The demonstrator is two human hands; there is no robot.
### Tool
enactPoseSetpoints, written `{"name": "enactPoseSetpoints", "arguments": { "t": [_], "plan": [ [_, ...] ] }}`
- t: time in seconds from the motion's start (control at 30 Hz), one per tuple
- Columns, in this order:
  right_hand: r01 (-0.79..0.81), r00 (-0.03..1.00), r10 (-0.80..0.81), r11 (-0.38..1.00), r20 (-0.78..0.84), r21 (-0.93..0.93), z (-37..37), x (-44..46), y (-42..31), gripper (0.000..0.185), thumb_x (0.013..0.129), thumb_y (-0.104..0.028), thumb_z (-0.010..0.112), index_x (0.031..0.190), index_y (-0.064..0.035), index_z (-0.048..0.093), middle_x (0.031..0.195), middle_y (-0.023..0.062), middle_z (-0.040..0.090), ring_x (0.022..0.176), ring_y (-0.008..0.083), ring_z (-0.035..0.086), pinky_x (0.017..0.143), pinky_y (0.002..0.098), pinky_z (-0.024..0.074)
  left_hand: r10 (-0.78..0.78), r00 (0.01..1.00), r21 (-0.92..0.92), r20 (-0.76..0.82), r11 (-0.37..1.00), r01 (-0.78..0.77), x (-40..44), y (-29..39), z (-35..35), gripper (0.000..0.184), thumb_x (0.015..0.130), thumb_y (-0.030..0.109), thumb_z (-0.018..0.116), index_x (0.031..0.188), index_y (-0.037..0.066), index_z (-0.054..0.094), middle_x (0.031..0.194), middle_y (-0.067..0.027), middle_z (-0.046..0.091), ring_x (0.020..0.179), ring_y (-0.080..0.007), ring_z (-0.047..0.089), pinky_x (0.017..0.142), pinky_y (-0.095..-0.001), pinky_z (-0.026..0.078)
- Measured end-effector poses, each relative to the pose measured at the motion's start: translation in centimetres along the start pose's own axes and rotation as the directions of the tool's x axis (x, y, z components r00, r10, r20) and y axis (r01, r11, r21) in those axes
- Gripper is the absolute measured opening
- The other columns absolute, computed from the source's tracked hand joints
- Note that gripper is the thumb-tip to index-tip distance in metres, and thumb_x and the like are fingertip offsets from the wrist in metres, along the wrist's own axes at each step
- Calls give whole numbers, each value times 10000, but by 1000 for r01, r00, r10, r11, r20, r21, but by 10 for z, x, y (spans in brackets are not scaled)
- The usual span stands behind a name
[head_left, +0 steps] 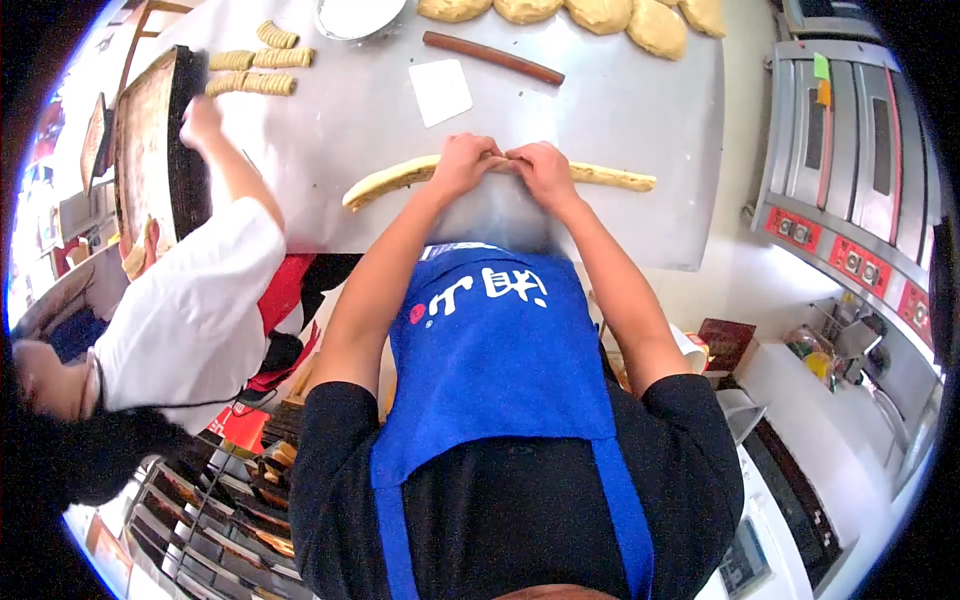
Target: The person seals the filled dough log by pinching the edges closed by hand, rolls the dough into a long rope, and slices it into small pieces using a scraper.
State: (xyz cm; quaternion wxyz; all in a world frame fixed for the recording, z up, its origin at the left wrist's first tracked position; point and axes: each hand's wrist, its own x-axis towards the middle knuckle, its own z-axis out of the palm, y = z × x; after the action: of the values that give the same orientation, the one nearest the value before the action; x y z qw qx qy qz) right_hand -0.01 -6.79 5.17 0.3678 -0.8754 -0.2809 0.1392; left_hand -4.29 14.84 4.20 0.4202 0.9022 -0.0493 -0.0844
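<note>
As it lies crosswise: one long, pale-yellow dough roll (400,177) on a smooth grey metal counter (660,120)

Head view, sole entry.

Step in hand, as judged: pinching the roll near its middle. Good practice, likewise judged: light, even pressure, so the soft dough neither tears nor thins; short, overlapping nips, both sides level; weight left on the counter, to spare the strip a twist.

Left hand (465,165), bare: fingers bent inward, thumb and fingertips drawn together on the dough, just left of the middle.

Right hand (543,172), bare: same posture mirrored, tips pressed to the dough just right of the middle. Tips of the pair almost meet; whether they touch each other, cannot tell.

Roll, position: near the counter's front edge, before the wearer. Left end thicker, curving toward the body; right end slimmer, straighter. Both ends rest on the metal.

Beyond the roll: one white, flat, square-cornered sheet (440,92); one slim brown wooden rolling pin (493,58), set aslant; several rounded yellow dough lumps (598,14) at the far edge.

Left: short ridged dough pieces (283,57), grouped.
</note>
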Motion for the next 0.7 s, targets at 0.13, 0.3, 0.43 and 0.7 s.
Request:
{"name": "enactPoseSetpoints", "arguments": {
  "t": [0.13,0.3,0.43,0.7],
  "plan": [
    [-38,999,38,998,10,-49,11,3,2,190,876,-163,765,1043,-87,817,1021,123,779,1003,371,691,910,472,544,12,992,-112,-125,993,-26,2,-4,16,119,873,162,810,918,55,787,802,-144,753,744,-350,720,705,-433,574],
    [17,999,-17,1000,-40,0,14,6,2,167,858,-205,808,980,-96,841,964,85,790,964,327,699,914,432,548,-115,988,8,-101,993,116,-8,0,25,340,851,127,810,1174,76,719,1046,-151,785,1026,-326,739,961,-459,552],
    [29,1000,-30,997,-5,-75,18,3,9,183,871,-257,788,992,-134,849,969,87,782,973,353,682,895,472,534,-130,940,-85,-317,990,108,-40,3,32,555,859,193,824,1359,93,605,1309,-174,709,1281,-359,633,1128,-519,444],
    [-236,970,228,968,90,90,6,6,-20,472,836,-328,840,1271,-154,784,1143,130,781,1021,363,692,975,468,524,232,958,630,-166,772,-78,-57,-37,-11,877,772,562,853,1428,50,576,1444,-228,569,1423,-388,484,1195,-545,363]
  ]
}}
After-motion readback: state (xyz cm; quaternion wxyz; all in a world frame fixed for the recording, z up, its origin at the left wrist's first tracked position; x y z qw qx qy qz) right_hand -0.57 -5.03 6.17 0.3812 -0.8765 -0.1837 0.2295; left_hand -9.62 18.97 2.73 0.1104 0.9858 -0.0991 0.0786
